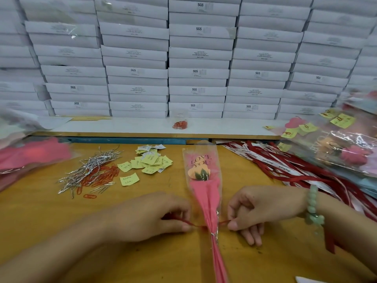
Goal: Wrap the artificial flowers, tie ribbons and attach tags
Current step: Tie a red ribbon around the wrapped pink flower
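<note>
Pink paper and clear film sheathe the flower (201, 181), which lies lengthwise near the middle of the desk (142, 201), bloom pointing to the far edge and stem end running off toward the near edge. I have a thin red ribbon (190, 223) crossing the narrow waist of the wrap. My left hand (151, 217) pinches one end of it between thumb and forefinger just left of the sleeve; my right hand (257, 209) pinches the other end just right of it, remaining fingers curled under.

Judging by the look, the wrap is light and will slide on the wood if I pull unevenly, so both ends need equal tension. The film looks slick and crinkly; it will crush but not tear easily, and the bloom end should be left alone. The waist, where the paper gathers around the stem, is the firm place to cinch. The ribbon looks soft and narrow, easy to lose from a loose pinch.

Toward the far left lie silver twist ties (89, 170) over red clips (102, 176), with yellow tags (151, 160) beside them. More ribbons (285, 166) sprawl at the right edge, beneath finished bouquets (336, 148). No tag is on this flower yet.
</note>
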Demonstrator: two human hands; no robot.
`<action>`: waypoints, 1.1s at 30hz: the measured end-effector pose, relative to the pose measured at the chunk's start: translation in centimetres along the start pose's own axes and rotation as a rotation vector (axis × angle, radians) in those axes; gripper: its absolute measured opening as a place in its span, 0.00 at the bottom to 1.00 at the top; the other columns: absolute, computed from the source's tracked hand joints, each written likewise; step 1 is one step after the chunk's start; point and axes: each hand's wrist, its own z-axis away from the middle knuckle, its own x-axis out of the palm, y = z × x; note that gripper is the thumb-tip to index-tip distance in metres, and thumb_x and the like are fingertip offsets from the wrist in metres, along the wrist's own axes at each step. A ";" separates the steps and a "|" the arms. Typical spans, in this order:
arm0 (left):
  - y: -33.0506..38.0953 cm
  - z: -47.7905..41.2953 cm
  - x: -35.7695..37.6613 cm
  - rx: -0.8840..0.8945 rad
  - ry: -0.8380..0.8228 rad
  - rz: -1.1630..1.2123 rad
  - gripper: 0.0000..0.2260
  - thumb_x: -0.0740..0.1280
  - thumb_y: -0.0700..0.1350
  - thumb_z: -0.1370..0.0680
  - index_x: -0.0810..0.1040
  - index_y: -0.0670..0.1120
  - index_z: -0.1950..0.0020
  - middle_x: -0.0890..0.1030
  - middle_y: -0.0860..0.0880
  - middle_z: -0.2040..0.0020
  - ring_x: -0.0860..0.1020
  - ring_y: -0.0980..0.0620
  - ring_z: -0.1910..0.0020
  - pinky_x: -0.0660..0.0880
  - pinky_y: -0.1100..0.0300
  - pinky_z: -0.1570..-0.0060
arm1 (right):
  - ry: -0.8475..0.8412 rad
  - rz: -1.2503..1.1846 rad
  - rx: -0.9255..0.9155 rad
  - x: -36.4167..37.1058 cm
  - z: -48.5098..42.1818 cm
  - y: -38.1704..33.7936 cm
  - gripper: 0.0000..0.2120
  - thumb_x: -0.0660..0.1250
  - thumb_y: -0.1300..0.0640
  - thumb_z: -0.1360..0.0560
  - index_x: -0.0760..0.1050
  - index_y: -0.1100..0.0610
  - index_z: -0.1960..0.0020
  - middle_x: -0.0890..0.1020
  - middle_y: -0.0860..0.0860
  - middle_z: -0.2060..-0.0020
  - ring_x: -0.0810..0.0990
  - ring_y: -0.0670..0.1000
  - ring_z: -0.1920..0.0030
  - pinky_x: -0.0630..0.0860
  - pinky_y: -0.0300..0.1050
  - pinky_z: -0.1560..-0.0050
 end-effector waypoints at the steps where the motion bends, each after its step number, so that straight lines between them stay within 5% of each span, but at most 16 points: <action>1: 0.1 0.2 -0.3 0.012 -0.053 0.001 0.07 0.63 0.54 0.20 0.75 0.53 0.55 0.75 0.59 0.61 0.72 0.60 0.61 0.65 0.69 0.63 | -0.029 -0.003 0.003 -0.1 0.1 0.0 0.06 0.63 0.54 0.20 0.73 0.57 0.52 0.82 0.45 0.68 0.80 0.41 0.68 0.74 0.32 0.65; 5: 0.3 0.9 -1.7 -0.008 -0.203 0.042 0.10 0.62 0.54 0.19 0.79 0.52 0.55 0.76 0.59 0.61 0.72 0.62 0.62 0.66 0.70 0.62 | -0.170 -0.055 0.015 -0.5 0.7 0.2 0.08 0.59 0.57 0.18 0.75 0.57 0.53 0.83 0.45 0.66 0.81 0.41 0.67 0.75 0.32 0.64; 8: 0.5 1.4 -2.8 0.027 -0.257 0.152 0.11 0.65 0.54 0.20 0.82 0.50 0.56 0.78 0.50 0.58 0.73 0.52 0.61 0.68 0.63 0.61 | -0.249 -0.086 0.024 -1.0 1.2 0.3 0.08 0.59 0.58 0.18 0.75 0.58 0.51 0.83 0.47 0.65 0.81 0.41 0.67 0.77 0.32 0.63; 11: 0.6 1.9 -3.8 0.089 -0.162 0.336 0.11 0.68 0.52 0.22 0.82 0.49 0.61 0.76 0.51 0.57 0.74 0.51 0.58 0.70 0.57 0.56 | -0.212 -0.083 0.007 -1.8 1.7 0.3 0.08 0.61 0.54 0.20 0.76 0.58 0.49 0.82 0.49 0.66 0.80 0.42 0.70 0.77 0.33 0.64; 16: 0.7 1.4 -3.4 0.244 0.016 0.726 0.10 0.67 0.47 0.21 0.80 0.49 0.62 0.81 0.48 0.40 0.77 0.47 0.37 0.73 0.61 0.41 | -0.072 -0.155 -0.063 -3.1 2.4 0.6 0.14 0.66 0.48 0.25 0.71 0.57 0.47 0.79 0.50 0.69 0.74 0.43 0.75 0.72 0.34 0.71; 20: 0.6 0.2 -1.6 0.321 0.090 1.100 0.09 0.69 0.49 0.23 0.82 0.44 0.58 0.82 0.41 0.45 0.76 0.40 0.36 0.71 0.47 0.34 | -0.117 -0.327 -0.191 -3.5 2.9 0.4 0.16 0.67 0.45 0.24 0.70 0.57 0.47 0.79 0.52 0.68 0.76 0.44 0.75 0.74 0.34 0.72; 26: 0.2 -0.3 -1.4 0.434 -0.131 1.573 0.27 0.56 0.56 0.17 0.72 0.32 0.35 0.77 0.38 0.40 0.78 0.40 0.44 0.70 0.47 0.36 | -0.318 -0.419 -0.350 -3.1 3.1 -0.3 0.18 0.60 0.43 0.21 0.72 0.58 0.45 0.83 0.55 0.58 0.83 0.48 0.63 0.80 0.40 0.61; 33: 1.2 0.3 -2.9 0.586 0.034 1.565 0.23 0.51 0.49 0.15 0.62 0.35 0.26 0.67 0.40 0.27 0.76 0.40 0.45 0.70 0.44 0.38 | -0.383 -0.280 -0.314 -2.5 2.6 -0.3 0.23 0.59 0.40 0.22 0.70 0.59 0.40 0.82 0.57 0.51 0.83 0.51 0.55 0.77 0.44 0.50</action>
